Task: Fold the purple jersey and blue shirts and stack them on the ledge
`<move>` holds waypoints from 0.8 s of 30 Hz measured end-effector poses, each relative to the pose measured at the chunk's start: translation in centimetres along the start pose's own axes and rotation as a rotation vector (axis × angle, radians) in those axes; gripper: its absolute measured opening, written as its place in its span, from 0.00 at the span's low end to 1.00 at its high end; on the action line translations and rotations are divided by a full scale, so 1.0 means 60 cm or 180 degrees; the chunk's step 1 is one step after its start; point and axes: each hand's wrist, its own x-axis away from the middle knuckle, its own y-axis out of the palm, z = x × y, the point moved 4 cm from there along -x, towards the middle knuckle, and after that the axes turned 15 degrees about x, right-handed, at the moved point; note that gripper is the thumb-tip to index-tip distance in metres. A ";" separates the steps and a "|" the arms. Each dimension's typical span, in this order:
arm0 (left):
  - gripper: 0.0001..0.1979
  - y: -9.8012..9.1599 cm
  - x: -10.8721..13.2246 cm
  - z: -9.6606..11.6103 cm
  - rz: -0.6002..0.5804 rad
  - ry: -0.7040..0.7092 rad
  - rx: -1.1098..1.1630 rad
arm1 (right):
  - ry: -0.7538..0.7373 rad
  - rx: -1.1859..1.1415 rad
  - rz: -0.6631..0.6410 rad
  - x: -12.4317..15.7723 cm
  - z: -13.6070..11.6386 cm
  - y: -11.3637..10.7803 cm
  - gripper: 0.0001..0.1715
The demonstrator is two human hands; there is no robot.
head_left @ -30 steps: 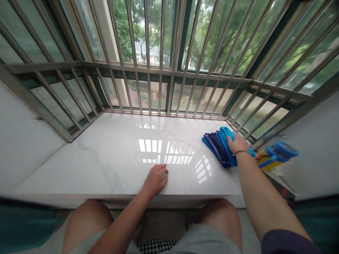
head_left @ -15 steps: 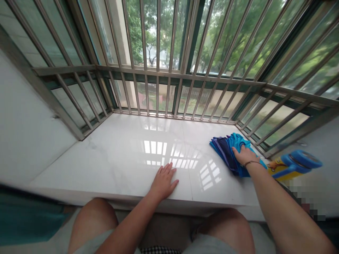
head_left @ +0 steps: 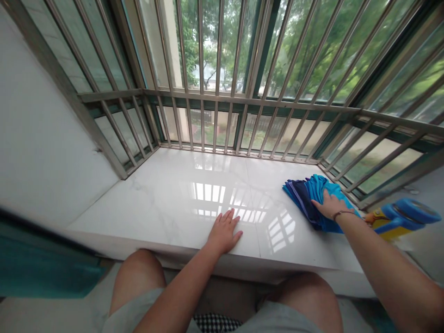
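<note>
Blue folded fabric [head_left: 305,200] under right-hand fingers [head_left: 324,198]

Turquoise, royal-blue and navy cloths [head_left: 312,203]; white stone windowsill [head_left: 145,212] with faint grey veins; blue-and-yellow container [head_left: 398,218]; dark green window frames [head_left: 258,111]; grey shorts [head_left: 135,296]; black-and-white checked fabric [head_left: 215,323]; teal curtain [head_left: 41,263].
</note>
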 end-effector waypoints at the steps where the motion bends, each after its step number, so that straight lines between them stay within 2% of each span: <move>1: 0.34 0.000 0.000 0.000 -0.0016 0.0015 -0.0007 | 0.0125 0.0032 -0.0006 0.021 -0.008 -0.001 0.48; 3: 0.35 -0.001 0.000 0.000 -0.0044 0.0024 -0.0003 | 0.0246 0.0042 -0.0130 0.072 -0.033 -0.001 0.44; 7: 0.35 -0.004 -0.002 -0.001 -0.0067 -0.0034 -0.0003 | -0.0023 0.0055 -0.0003 0.194 -0.106 -0.003 0.42; 10: 0.34 -0.004 -0.003 -0.003 -0.0049 -0.0028 -0.0021 | -0.0317 -0.0177 -0.0337 0.285 -0.163 0.017 0.40; 12: 0.33 -0.004 -0.004 -0.004 -0.0033 0.0004 -0.0020 | -0.0407 -0.0380 -0.0411 0.339 -0.187 0.032 0.39; 16: 0.30 -0.007 -0.003 -0.005 0.0059 0.0078 0.0044 | -0.0493 -0.0642 -0.0115 0.426 -0.196 0.052 0.37; 21: 0.25 -0.007 -0.002 -0.009 0.0224 0.0099 0.0125 | -0.0341 -0.0928 0.0393 0.527 -0.203 0.058 0.37; 23: 0.23 -0.007 -0.001 -0.010 0.0258 0.0114 0.0167 | -0.0259 -0.1002 0.0439 0.565 -0.218 0.054 0.39; 24: 0.22 -0.008 0.001 -0.010 0.0274 0.0126 0.0192 | -0.0267 -0.1000 0.0338 0.581 -0.226 0.052 0.39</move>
